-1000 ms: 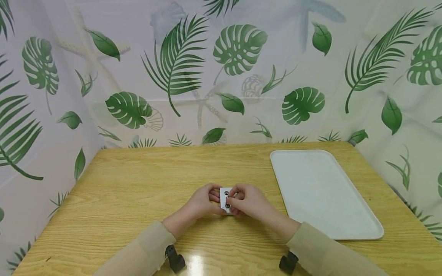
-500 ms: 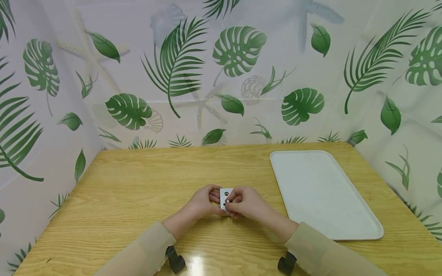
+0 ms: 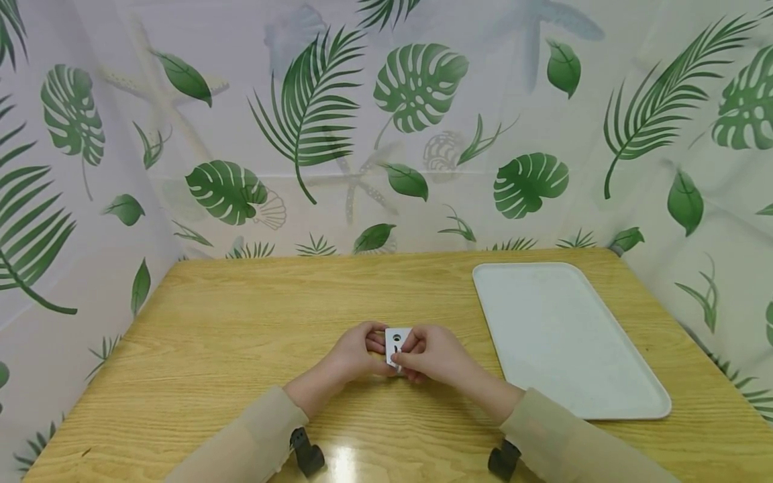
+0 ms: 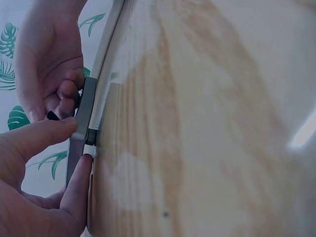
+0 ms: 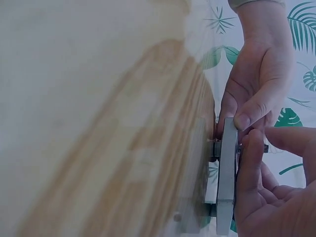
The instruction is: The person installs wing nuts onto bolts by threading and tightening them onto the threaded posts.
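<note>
A small white block-like plate (image 3: 390,340) with a round dark hole is held up just above the table. My left hand (image 3: 356,352) grips its left edge between thumb and fingers. Against the plate's face, the thumb and forefinger of my right hand (image 3: 436,354) pinch a small dark bolt-like piece (image 5: 266,148), mostly hidden by the fingers. In the right wrist view, short dark pegs (image 5: 211,210) stick out from the plate's other face. The left wrist view shows the plate (image 4: 86,106) edge-on, between both hands.
A large white tray (image 3: 561,335) lies at the right side of the wooden table (image 3: 272,295). Leaf-printed cloth (image 3: 338,134) hangs behind and at both sides. A dark wrist camera (image 3: 309,456) sits under each beige sleeve.
The right fingers have shifted slightly on the plate's face, and their grip on the small dark piece has turned a little. The left hand and plate have hardly moved.
</note>
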`<action>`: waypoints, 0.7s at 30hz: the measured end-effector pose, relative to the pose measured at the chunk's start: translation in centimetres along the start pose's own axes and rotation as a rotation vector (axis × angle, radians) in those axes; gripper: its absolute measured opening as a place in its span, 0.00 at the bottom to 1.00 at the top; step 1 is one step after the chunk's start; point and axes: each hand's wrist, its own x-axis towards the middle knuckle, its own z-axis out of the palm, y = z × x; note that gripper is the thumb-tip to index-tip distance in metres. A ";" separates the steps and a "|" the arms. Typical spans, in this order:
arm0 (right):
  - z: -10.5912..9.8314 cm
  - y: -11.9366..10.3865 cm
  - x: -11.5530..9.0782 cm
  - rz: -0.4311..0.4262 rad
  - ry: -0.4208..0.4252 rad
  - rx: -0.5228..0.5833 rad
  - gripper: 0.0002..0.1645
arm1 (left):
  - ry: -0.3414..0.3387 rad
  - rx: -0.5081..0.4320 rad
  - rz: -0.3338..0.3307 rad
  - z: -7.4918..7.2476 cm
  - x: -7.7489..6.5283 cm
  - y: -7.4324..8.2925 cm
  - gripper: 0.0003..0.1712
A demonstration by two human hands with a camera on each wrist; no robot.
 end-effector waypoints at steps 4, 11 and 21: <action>0.0 -0.2 -0.2 0.008 0.012 0.016 0.06 | 0.003 -0.004 0.003 0.0 0.0 0.0 0.44; -0.1 0.1 -0.2 -0.023 0.007 0.046 0.06 | 0.003 -0.001 -0.002 0.1 0.0 0.0 0.44; -0.5 0.3 0.0 -0.106 -0.081 0.017 0.17 | -0.001 0.011 -0.009 0.1 -0.1 0.0 0.46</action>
